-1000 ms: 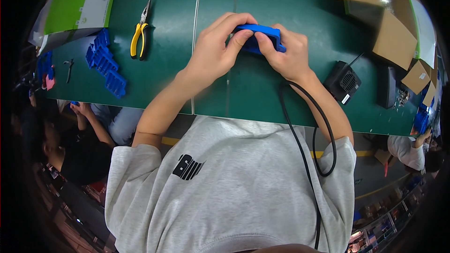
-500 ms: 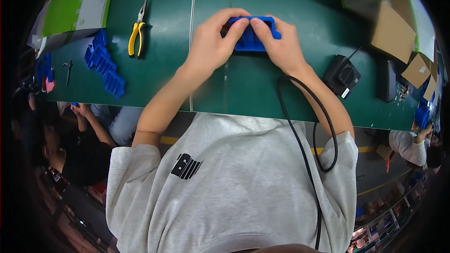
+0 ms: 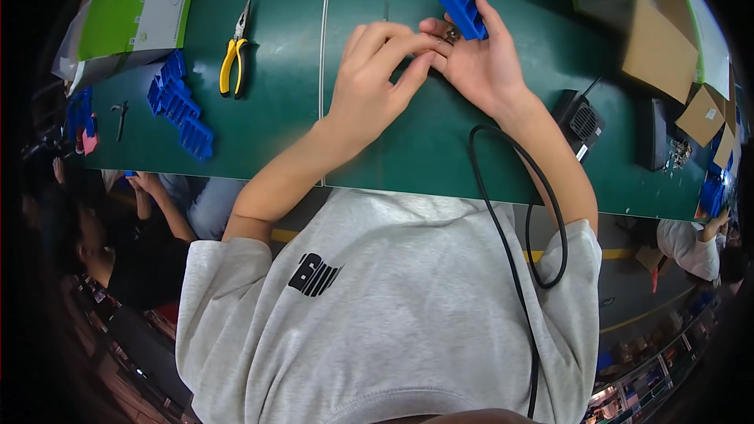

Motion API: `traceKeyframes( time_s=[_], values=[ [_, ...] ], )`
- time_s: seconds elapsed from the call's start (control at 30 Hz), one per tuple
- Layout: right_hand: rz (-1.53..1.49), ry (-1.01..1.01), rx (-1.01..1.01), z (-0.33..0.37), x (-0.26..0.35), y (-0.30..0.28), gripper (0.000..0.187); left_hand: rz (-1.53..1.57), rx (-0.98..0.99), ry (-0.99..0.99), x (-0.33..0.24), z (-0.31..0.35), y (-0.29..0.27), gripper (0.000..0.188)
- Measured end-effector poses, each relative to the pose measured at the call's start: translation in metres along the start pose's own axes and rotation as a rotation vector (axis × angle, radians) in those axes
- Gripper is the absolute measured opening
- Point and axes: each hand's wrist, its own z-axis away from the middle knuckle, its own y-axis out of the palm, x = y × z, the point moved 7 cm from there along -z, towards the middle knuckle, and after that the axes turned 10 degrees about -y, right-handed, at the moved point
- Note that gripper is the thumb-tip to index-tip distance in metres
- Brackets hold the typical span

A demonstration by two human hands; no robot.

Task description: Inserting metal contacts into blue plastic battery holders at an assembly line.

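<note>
My right hand (image 3: 491, 67) is turned palm up and grips a blue plastic tray-like part (image 3: 459, 4) with compartments, held tilted near the thumb. Small metal pieces (image 3: 452, 34) rest on that hand's curled fingers, and something small and shiny sits inside the blue part. Bent over from the left, my left hand (image 3: 377, 74) has its fingertips at the metal pieces, thumb and fingers drawn together. What lies between those fingertips is too small to make out.
Yellow-black long-nose pliers (image 3: 234, 55) and more blue parts (image 3: 179, 106) lie to the left by a green-white box (image 3: 149, 8). On the right are a black device (image 3: 580, 122), loose metal pieces (image 3: 677, 155) and cardboard boxes (image 3: 660, 47). A black cable (image 3: 514, 267) hangs over my right arm.
Both hands held the blue part between them before. Now the right hand alone holds it, tilted and farther up, with its palm turned up; the left has let go and moved to the metal pieces.
</note>
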Motion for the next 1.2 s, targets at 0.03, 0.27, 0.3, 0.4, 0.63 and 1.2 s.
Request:
traceKeyframes(
  time_s=[0.03,0.27,0.3,0.4,0.63,1.2],
  values=[
    [0.007,-0.002,0.041,0.000,0.000,0.002,0.044,-0.028,0.030,-0.078,0.007,0.001,0.004,0.022],
    [0.105,-0.055,-0.028,0.004,0.002,0.008,0.052,-0.127,0.019,-0.097,0.024,-0.005,0.001,0.026],
    [0.125,-0.055,-0.015,0.003,0.002,0.009,0.054,-0.114,0.037,-0.121,0.029,-0.005,0.002,0.026],
    [0.161,-0.058,-0.001,0.003,0.002,0.010,0.058,-0.014,0.093,-0.246,0.035,-0.006,0.002,0.025],
    [0.271,-0.112,-0.002,0.003,0.006,0.008,0.061,0.158,0.148,-0.426,0.055,-0.007,0.004,0.020],
    [0.254,-0.103,-0.039,0.005,0.003,0.011,0.061,0.483,0.207,-0.712,0.076,0.003,0.017,0.025]
  ],
)
